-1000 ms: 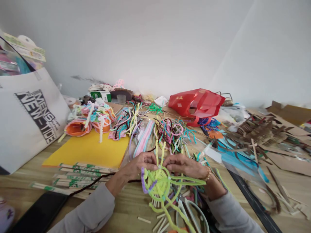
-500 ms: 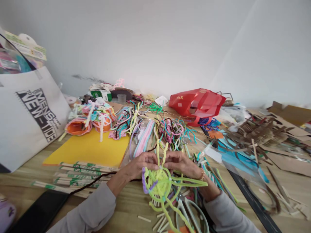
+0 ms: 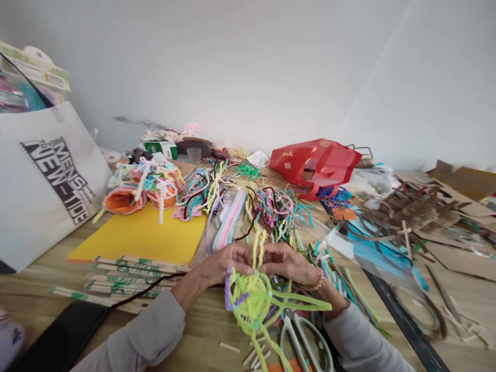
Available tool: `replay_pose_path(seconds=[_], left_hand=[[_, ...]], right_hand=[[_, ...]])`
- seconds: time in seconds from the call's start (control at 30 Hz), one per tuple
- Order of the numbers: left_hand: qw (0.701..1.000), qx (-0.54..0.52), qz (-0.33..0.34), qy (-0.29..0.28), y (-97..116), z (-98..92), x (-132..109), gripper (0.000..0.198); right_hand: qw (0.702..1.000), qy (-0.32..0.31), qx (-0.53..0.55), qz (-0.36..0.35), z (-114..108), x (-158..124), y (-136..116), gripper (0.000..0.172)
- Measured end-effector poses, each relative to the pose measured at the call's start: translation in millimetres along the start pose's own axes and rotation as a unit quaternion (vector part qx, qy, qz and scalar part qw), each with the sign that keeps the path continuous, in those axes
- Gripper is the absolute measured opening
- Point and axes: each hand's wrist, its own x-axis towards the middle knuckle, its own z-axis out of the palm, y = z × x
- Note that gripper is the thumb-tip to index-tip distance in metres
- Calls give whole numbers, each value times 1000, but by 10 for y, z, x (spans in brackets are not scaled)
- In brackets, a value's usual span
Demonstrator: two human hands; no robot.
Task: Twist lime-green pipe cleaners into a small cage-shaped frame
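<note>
Both hands meet over a woven disc of lime-green pipe cleaners [image 3: 250, 297] with a purple strand at its left edge. My left hand [image 3: 225, 262] pinches the disc's upper left rim. Fingers curled, my right hand [image 3: 285, 261] grips the upper right rim where two yellow-green ends stick up between the hands. Long green ends trail off to the right and down. Pale scissors [image 3: 306, 338] lie on the table just below the disc. A heap of loose coloured pipe cleaners [image 3: 271, 209] lies just beyond the hands.
A yellow sheet [image 3: 143, 237] and wrapped chopsticks [image 3: 127, 276] lie to the left, with orange pipe-cleaner pieces [image 3: 143, 188] behind. A white tote bag [image 3: 42, 181] stands far left, a red bag [image 3: 318, 163] at the back. Cardboard scraps [image 3: 426, 212] cover the right. A black phone [image 3: 58, 343] lies near left.
The hands have drawn closer together at the top of the disc, and the two upright ends now stand nearly side by side. The view has shifted slightly.
</note>
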Motion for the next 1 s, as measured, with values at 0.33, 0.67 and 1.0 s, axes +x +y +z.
replay_pose_path(seconds=[0.33,0.67,1.0], left_hand=[[999,-4,-8,41,-11,32,-10,23],[981,-181,14,68,-46,-15,62,18],[993,-112,32,22,-18,25,10,37]], right_hand=[[997,9,-71,27,-18,-19,36,29],[993,116,-20,20,-125,22,62,35],[979,161,-113,54,-159,9,8,34]])
